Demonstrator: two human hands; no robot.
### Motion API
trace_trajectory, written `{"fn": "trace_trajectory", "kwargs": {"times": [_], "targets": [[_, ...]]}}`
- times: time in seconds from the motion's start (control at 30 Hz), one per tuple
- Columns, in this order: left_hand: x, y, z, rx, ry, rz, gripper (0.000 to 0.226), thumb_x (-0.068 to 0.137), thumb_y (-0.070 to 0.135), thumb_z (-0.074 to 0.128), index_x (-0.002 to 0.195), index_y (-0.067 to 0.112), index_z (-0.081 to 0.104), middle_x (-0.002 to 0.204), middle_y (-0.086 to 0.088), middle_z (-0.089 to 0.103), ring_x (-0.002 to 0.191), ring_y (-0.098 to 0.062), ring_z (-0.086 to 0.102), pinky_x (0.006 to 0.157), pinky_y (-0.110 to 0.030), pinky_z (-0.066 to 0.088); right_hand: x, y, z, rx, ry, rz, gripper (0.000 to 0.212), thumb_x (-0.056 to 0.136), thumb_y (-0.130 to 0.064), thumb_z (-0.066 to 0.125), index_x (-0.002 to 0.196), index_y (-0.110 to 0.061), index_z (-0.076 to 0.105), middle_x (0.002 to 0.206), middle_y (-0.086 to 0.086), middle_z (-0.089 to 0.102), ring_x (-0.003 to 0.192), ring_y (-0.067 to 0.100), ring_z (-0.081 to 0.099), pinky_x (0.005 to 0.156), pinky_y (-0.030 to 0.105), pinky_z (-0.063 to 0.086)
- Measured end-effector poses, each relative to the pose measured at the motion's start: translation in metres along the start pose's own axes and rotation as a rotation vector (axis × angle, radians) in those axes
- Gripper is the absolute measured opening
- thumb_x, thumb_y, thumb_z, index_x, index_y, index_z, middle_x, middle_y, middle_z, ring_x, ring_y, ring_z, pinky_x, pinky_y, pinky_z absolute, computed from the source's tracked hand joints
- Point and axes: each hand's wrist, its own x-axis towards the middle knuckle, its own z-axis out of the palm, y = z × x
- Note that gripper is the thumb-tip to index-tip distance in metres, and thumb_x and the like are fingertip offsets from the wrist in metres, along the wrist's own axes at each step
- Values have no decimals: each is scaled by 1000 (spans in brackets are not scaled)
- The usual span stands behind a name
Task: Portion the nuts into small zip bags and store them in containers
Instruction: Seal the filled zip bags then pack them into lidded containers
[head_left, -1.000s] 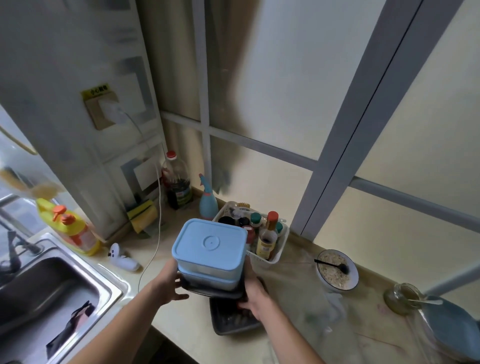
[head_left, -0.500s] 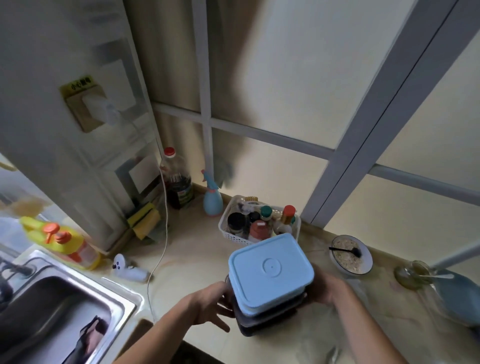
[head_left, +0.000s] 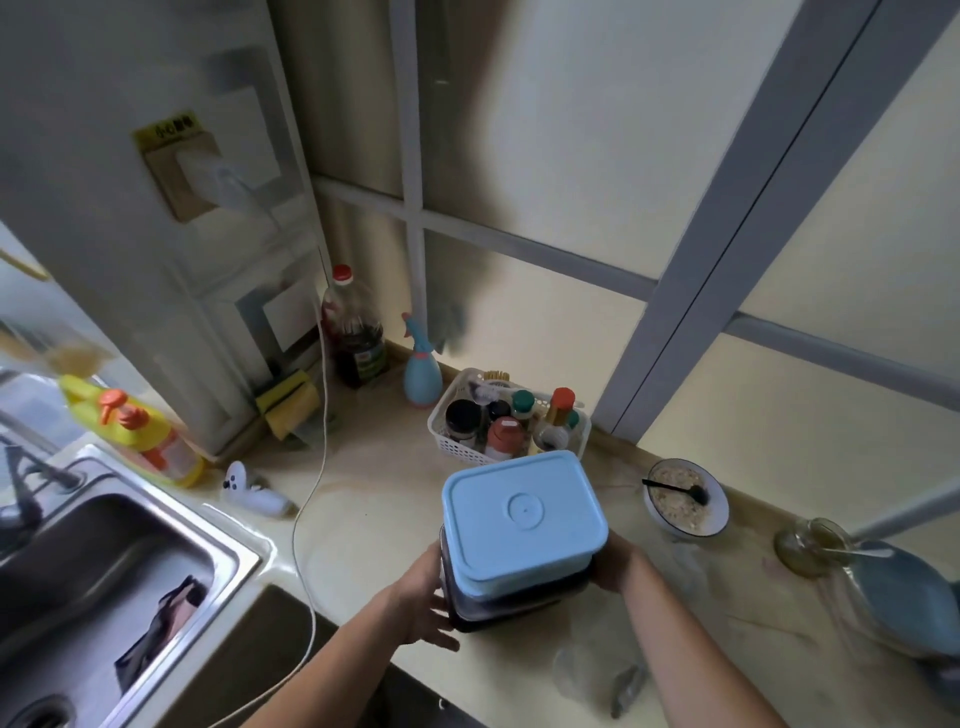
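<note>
A stack of containers sits between my two hands over the front of the counter. On top is a light blue container (head_left: 522, 519) with a lid that has a round mark. Under it lies a dark container (head_left: 511, 605). My left hand (head_left: 423, 603) grips the stack's left side, fingers reaching under the dark base. My right hand (head_left: 615, 564) holds the right side and is mostly hidden behind the stack. Clear plastic bags (head_left: 597, 670) lie crumpled on the counter just in front of the stack. No nuts are visible.
A white basket of spice bottles (head_left: 506, 423) stands behind the stack. A bowl with a black spoon (head_left: 685, 499), a glass jar (head_left: 810, 545) and a blue dish (head_left: 904, 603) sit to the right. A steel sink (head_left: 104, 561), a white cable (head_left: 306, 519) and a yellow soap bottle (head_left: 130, 428) are at the left.
The stack of containers has come from above the dark tray on the left, rightward and down toward the counter in front of the spice basket, both hands still holding it.
</note>
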Motion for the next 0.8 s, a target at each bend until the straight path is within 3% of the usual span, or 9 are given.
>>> {"fn": "trace_trajectory", "kwargs": {"times": [0.1, 0.2, 0.3, 0.43, 0.5, 0.57, 0.67, 0.73, 0.8], "targets": [[-1, -6, 5, -51, 111, 108, 53, 92, 54, 47, 108, 7, 65, 105, -14, 64, 89, -28, 64, 71, -34, 56, 10, 7, -2, -42, 3, -36, 20, 106, -12, 49, 122, -11, 61, 105, 3, 73, 97, 18, 67, 86, 30, 55], [-1, -3, 2, -87, 167, 148, 44, 95, 49, 46, 104, 11, 64, 97, -13, 67, 85, -27, 63, 77, -34, 55, 12, 5, 5, -17, -23, -34, 24, 107, -14, 48, 126, -8, 61, 107, 5, 72, 98, 19, 67, 86, 29, 56], [-5, 12, -5, -70, 222, 240, 29, 93, 47, 52, 102, 21, 60, 96, -6, 66, 84, -22, 60, 71, -31, 50, 22, 5, 18, 30, -57, -30, 19, 107, -15, 49, 120, -10, 62, 109, 7, 70, 97, 18, 66, 85, 28, 57], [-6, 44, -28, -18, 217, 220, 47, 61, 54, 53, 100, 27, 59, 105, 1, 65, 93, -22, 59, 92, -44, 46, 38, 8, 43, 174, 56, -7, 27, 106, -29, 53, 122, -12, 67, 114, 8, 75, 103, 22, 70, 84, 35, 56], [5, 59, -46, 31, 198, 219, 45, 68, 53, 55, 103, 26, 59, 105, 1, 64, 96, -22, 58, 98, -50, 44, 48, 5, 60, 219, 172, 31, 31, 104, -35, 54, 119, -11, 69, 112, 9, 75, 105, 25, 68, 87, 37, 54], [13, 77, -61, 55, 206, 232, 41, 69, 44, 56, 103, 22, 61, 96, -2, 64, 86, -22, 57, 92, -50, 51, 57, 4, 75, 272, 240, 112, 33, 102, -40, 56, 113, -11, 68, 115, 13, 71, 104, 27, 64, 87, 37, 51], [23, 100, -79, 108, 216, 241, 28, 74, 30, 59, 98, 15, 61, 87, -6, 61, 77, -23, 53, 82, -46, 53, 66, -6, 99, 415, 263, 118, 32, 103, -43, 52, 100, -15, 67, 104, 7, 70, 91, 21, 63, 74, 33, 52], [28, 113, -90, 130, 215, 239, 11, 93, 18, 54, 101, 12, 60, 88, -8, 59, 78, -23, 52, 89, -51, 53, 74, -15, 112, 459, 291, 70, 34, 104, -42, 52, 101, -14, 71, 106, 10, 74, 89, 22, 66, 73, 33, 54], [33, 126, -100, 139, 197, 236, 10, 98, 14, 49, 98, 11, 59, 91, -9, 58, 81, -24, 52, 96, -56, 51, 82, -24, 124, 501, 310, 6, 34, 105, -39, 51, 103, -12, 72, 105, 12, 76, 82, 21, 70, 65, 31, 56]]}}
